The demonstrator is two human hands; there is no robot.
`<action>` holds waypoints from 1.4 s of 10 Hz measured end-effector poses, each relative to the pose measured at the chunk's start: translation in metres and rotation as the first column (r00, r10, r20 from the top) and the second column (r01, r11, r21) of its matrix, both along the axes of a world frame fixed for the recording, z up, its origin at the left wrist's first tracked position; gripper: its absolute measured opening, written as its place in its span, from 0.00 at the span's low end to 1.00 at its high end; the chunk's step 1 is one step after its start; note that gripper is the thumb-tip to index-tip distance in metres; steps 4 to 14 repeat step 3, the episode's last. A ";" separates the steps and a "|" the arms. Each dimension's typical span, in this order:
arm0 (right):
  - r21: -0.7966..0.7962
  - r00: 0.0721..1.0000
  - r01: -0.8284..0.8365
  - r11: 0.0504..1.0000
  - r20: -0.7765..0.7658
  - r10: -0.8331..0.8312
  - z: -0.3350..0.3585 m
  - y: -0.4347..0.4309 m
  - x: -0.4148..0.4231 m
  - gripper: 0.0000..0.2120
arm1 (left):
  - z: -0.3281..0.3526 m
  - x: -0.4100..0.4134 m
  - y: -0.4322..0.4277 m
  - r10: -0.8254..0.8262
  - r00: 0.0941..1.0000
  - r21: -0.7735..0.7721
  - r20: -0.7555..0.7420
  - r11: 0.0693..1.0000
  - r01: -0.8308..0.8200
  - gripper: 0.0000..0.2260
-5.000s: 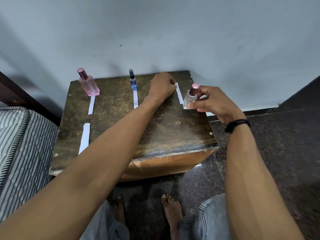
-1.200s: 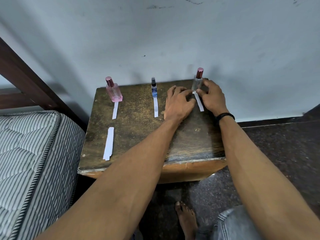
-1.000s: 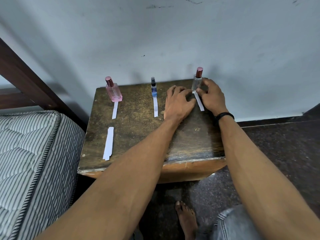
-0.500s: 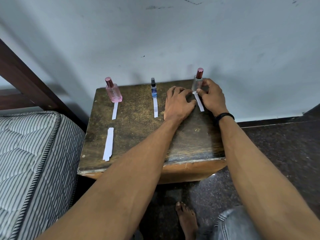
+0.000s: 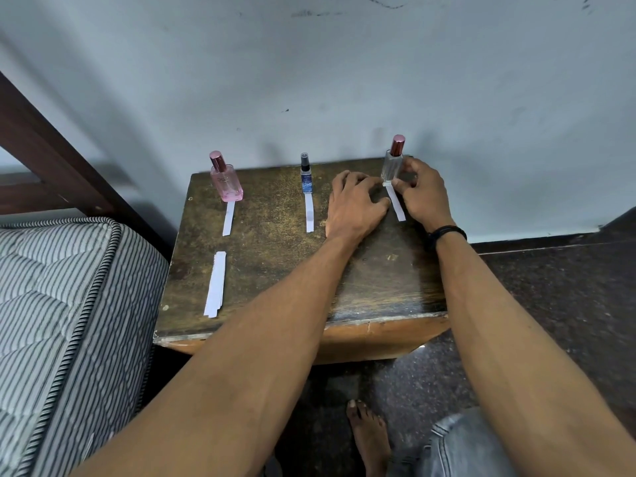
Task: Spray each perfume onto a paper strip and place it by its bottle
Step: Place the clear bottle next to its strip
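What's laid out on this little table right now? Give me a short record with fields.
Surface: wooden table beside a striped mattress
Bottles: pink bottle, blue bottle, clear bottle, upright along the back edge
Placed strips: left strip, middle strip, right strip, one before each bottle
Spare strips: stack near the front left
Left hand: rests on the table, thumb touching the right strip
Right hand: fingers curled round the clear bottle

A scuffed pale wall (image 5: 344, 63) backs the worn wooden counter (image 5: 275, 270). Dark speckled floor (image 5: 550, 287) lies below. A striped mattress (image 5: 51, 304) and brown bed frame (image 5: 41, 149) stand left.
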State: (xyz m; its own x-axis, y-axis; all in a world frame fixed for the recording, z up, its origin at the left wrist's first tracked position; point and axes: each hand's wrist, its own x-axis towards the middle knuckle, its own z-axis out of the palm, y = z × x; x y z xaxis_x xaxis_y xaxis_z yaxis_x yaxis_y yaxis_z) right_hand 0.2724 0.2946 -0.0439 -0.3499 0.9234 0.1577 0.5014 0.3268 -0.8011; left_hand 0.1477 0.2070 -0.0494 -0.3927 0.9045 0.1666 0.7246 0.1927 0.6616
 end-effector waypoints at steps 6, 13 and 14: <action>-0.087 0.995 0.058 0.995 -0.073 -0.064 0.001 -0.003 0.003 0.24 | 0.002 0.002 -0.001 0.017 0.999 0.028 0.045 0.999 -0.018 0.22; -0.087 0.995 0.058 0.995 -0.073 -0.064 0.001 -0.003 0.003 0.24 | 0.002 0.002 -0.001 0.017 0.999 0.028 0.045 0.999 -0.018 0.22; -0.087 0.995 0.058 0.995 -0.073 -0.064 0.001 -0.003 0.003 0.24 | 0.002 0.002 -0.001 0.017 0.999 0.028 0.045 0.999 -0.018 0.22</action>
